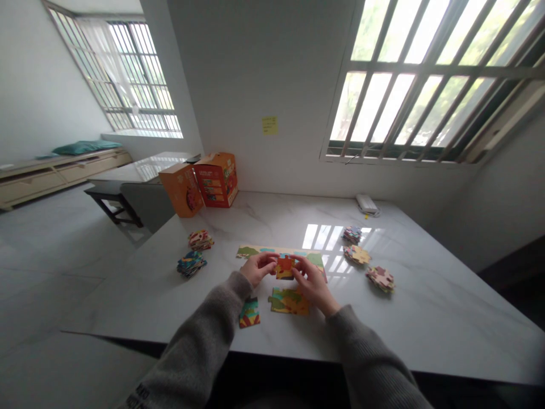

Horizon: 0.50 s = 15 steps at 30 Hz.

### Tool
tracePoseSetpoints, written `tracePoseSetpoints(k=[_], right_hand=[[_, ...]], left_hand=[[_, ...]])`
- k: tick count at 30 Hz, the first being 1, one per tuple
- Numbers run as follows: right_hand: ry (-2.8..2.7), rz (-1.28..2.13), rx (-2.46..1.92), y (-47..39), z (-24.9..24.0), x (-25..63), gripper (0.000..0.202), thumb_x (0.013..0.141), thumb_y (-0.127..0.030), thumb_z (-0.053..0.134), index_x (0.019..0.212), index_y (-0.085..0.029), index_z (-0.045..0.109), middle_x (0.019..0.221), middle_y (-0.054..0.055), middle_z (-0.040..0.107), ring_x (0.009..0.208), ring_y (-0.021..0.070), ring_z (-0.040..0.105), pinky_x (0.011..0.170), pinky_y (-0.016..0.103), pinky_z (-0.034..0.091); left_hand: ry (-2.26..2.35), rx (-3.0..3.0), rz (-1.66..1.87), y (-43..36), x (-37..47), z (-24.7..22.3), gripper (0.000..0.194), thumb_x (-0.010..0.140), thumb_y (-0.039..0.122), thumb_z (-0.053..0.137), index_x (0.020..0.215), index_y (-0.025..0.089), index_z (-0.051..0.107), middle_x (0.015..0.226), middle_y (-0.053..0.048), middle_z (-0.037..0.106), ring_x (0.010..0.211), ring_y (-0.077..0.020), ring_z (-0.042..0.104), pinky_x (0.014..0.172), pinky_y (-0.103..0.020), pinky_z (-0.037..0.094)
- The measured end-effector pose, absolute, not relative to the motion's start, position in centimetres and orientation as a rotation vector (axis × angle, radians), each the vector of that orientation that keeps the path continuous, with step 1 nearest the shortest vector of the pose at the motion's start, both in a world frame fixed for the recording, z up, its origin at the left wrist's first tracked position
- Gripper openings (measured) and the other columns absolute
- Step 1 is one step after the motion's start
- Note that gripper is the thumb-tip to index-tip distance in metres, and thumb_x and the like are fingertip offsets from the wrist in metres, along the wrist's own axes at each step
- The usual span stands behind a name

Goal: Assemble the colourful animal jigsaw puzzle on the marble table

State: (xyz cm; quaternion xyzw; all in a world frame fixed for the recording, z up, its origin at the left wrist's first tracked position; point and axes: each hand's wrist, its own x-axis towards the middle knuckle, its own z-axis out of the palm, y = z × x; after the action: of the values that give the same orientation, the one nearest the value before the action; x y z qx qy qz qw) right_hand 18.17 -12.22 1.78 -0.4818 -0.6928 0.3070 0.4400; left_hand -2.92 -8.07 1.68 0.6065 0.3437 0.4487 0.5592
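The left hand (258, 268) and right hand (315, 287) pinch a puzzle piece (285, 268) by the joined strip (315, 260), toward the front edge of the counter (264, 224); this looks like fitting, calling for matched tabs.

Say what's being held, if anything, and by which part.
A red-and-yellow puzzle piece, by opposite edges: left hand at its left side, right hand at its right.

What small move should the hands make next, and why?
Perhaps lower the puzzle piece toward the puzzle strip and test its fit: the left hand and right hand hold it between them, and the strip lies behind it in view.
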Motion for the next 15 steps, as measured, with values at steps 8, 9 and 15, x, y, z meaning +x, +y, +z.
tracePoseSetpoints(k=[8,9,15], right_hand=[[-1.608,0.757,-1.248,-12.1,1.7,19.1,0.039,0.091,-0.037,0.051,0.125,-0.020,0.060,0.077,0.000,0.061,0.070,0.0162,0.056,0.067,0.028,0.046],[-1.592,0.765,-1.244,-12.0,1.7,19.3,0.040,0.091,-0.038,0.051,0.125,-0.020,0.060,0.077,0.000,0.060,0.071,0.0165,0.056,0.068,0.029,0.047],[-1.458,0.762,-1.251,-12.1,1.5,21.5,0.044,0.091,-0.042,0.050,0.126,-0.017,0.057,0.077,0.000,0.058,0.067,0.0164,0.053,0.063,0.028,0.047]], left_hand=[[0.942,1.413,1.237,-7.4,-3.7,1.2,0.035,0.080,0.043,0.069,0.096,0.012,0.065,0.069,-0.002,0.065,0.057,-0.0121,0.059,0.060,-0.027,0.051],[0.945,1.412,1.243,-7.4,-3.8,1.1,0.034,0.080,0.042,0.069,0.096,0.012,0.065,0.068,-0.001,0.065,0.057,-0.0121,0.058,0.059,-0.027,0.051],[0.937,1.504,1.153,-7.9,-3.9,1.1,0.030,0.079,0.039,0.069,0.094,0.013,0.068,0.069,-0.002,0.065,0.056,-0.0115,0.057,0.058,-0.025,0.050]])
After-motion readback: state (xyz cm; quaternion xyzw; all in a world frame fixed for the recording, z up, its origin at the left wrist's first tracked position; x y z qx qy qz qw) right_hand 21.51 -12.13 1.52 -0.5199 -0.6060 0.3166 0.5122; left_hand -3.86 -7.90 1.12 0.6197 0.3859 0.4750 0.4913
